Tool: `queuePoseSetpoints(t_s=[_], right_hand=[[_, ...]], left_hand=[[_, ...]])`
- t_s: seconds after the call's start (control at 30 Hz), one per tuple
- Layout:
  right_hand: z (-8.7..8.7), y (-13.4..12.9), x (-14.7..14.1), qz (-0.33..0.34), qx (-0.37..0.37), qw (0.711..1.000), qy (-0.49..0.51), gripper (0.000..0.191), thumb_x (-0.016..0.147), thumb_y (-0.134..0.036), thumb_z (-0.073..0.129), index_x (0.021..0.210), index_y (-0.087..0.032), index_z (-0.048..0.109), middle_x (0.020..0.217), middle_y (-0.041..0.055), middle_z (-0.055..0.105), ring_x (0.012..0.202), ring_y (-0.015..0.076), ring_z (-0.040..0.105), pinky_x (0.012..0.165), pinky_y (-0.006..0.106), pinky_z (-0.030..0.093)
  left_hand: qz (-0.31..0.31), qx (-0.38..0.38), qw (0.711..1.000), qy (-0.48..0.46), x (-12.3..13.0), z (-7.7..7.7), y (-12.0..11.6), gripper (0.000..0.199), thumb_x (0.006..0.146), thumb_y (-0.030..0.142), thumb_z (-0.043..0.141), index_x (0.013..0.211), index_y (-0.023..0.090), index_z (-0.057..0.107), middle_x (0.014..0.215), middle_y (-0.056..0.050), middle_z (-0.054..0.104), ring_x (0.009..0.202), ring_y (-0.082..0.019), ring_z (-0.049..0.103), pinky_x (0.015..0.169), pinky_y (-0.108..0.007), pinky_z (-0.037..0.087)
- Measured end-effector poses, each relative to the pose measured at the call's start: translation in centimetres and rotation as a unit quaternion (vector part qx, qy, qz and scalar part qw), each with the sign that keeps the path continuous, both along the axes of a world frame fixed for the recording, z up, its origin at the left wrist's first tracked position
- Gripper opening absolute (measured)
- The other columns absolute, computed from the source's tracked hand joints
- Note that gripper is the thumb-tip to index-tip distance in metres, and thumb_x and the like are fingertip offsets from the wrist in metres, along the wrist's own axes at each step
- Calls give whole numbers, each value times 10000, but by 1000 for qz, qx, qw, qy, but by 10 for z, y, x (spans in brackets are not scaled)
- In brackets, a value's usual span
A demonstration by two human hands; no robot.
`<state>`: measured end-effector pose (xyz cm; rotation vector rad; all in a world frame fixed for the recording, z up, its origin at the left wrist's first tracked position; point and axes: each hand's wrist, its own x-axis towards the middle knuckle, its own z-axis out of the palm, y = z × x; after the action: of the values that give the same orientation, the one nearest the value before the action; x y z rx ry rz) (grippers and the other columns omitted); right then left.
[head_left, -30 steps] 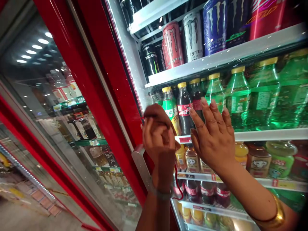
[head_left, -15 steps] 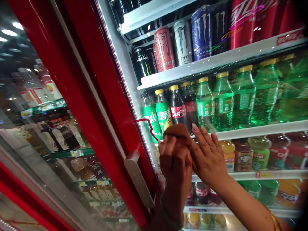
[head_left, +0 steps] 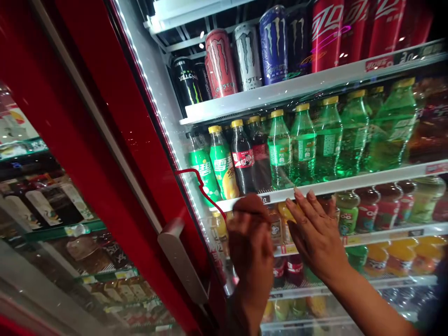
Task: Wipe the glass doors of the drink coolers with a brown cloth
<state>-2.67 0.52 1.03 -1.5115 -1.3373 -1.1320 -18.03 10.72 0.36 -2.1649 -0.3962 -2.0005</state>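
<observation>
Reddish-brown, rounded, soft-looking bundle [head_left: 250, 205], cloth at a guess, sits at the top of the left hand [head_left: 251, 247], with the fingers curled around it, though shadow blurs the detail. Beside it the right hand [head_left: 315, 233] is spread flat, palm turned away, grasping nothing that I can see. From where I stand I'd judge something is under way: both hands are raised and neither has a drink. How much is done or left, nothing on show tells me. Close by the left wrist, a long silver-grey handle [head_left: 185, 263] juts from the glossy red door frame [head_left: 143, 154], the one hard thing to steer around. A thin, crooked red line [head_left: 210, 198] runs from the frame towards that hand; cord or marking, I can't say. Farther in, a dark cola bottle with a red label [head_left: 244, 161] and a clear green, yellow-capped bottle [head_left: 331, 144] stand in one row, with a tall pink energy-drink can [head_left: 220, 63] above.
</observation>
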Motion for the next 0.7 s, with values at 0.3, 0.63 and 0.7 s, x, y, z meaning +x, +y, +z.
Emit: queuePoseSetpoints(t_s=[0.3, 0.63, 0.7], right_hand=[[-4, -32, 44, 8, -8, 1000, -6, 637, 1053, -320, 616, 1628, -447, 374, 1626, -8, 491, 1628, 213, 292, 1365, 614, 2], [7, -70, 98, 46, -4, 999, 5, 705, 1007, -295, 682, 1639, -406, 390, 1634, 15, 489, 1613, 317, 323, 1347, 628, 222], [10, -78, 112, 42, 13, 999, 1, 784, 957, -217, 737, 1634, -415, 396, 1653, 5, 460, 1608, 334, 331, 1329, 611, 298]], left_hand=[[80, -35, 991, -104, 21, 11, -7, 367, 887, 116, 756, 1234, 226, 709, 1442, -145, 653, 1379, -277, 641, 1175, -515, 546], [59, 54, 997, 1, 90, -6, -59, 328, 908, 115, 747, 1181, 297, 752, 1399, -69, 709, 1443, -246, 603, 1181, -470, 548], [83, 23, 996, -28, 78, 3, -50, 398, 884, 97, 763, 1239, 274, 724, 1532, -108, 618, 1470, -273, 576, 1194, -495, 533]])
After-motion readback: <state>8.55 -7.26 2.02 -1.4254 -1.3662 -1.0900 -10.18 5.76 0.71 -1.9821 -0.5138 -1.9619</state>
